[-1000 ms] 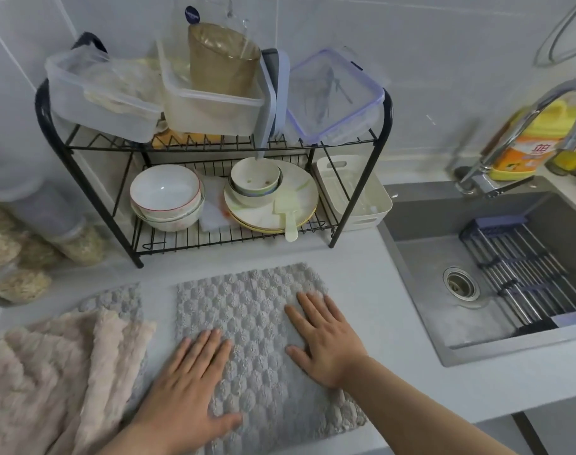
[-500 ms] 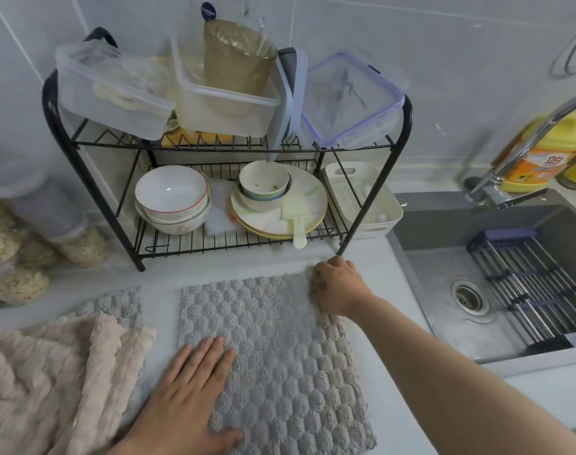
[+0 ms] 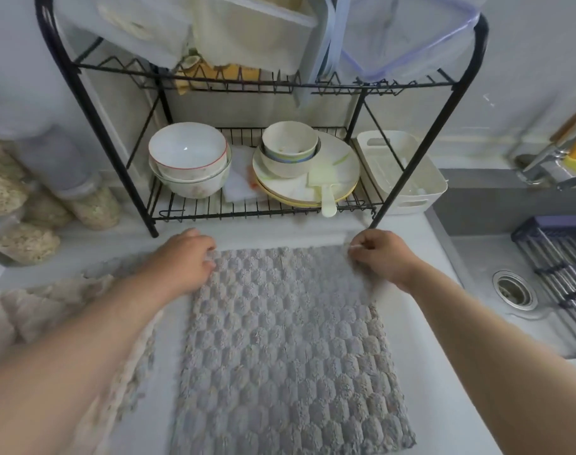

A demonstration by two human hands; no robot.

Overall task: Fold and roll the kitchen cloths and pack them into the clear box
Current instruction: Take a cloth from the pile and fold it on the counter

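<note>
Barely begun: grey cloth (image 3: 280,339) lies flat on the table (image 3: 273,233), left hand (image 3: 184,257) and right hand (image 3: 381,254) each pinching a far corner; beige cloths (image 3: 33,310) beside it unfolded, nothing rolled or packed

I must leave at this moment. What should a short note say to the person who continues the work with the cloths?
Left hand: pinches the far left corner of the grey textured cloth.
Right hand: pinches its far right corner.
The cloth lies flat on the white counter; beige fluffy cloths are piled to its left.
Done: nothing rolled or packed in view.
Left: fold, roll every cloth, pack them into a clear plastic box from the black wire rack.
</note>
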